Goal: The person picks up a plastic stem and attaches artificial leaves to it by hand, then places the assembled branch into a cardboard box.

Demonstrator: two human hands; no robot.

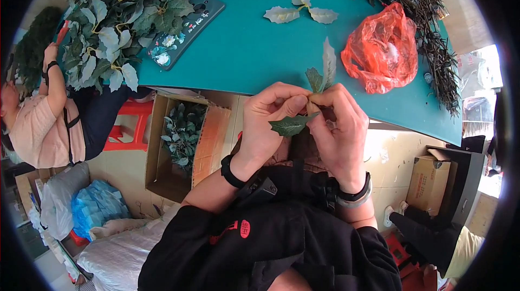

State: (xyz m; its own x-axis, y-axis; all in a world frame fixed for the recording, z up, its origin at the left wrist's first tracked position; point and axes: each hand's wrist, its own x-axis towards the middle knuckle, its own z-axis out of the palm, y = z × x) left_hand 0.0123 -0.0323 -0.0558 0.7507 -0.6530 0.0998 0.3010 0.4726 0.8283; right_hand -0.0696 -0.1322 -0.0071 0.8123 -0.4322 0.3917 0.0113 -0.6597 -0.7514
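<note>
Leaf sprig (319,77), pinched just past the near edge of the teal table (244,47) by closed fingertips of both left hand (268,123) and right hand (338,128): best held firm at the stem, lower green leaf (291,125) kept uncrushed.

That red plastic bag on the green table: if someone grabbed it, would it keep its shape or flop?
The red plastic bag would probably flop and crumple: its thin film is already creased and slumped. It looks light, since only a small pale lump shows through. Pushed across the green table, it would likely slide rather than roll.
</note>
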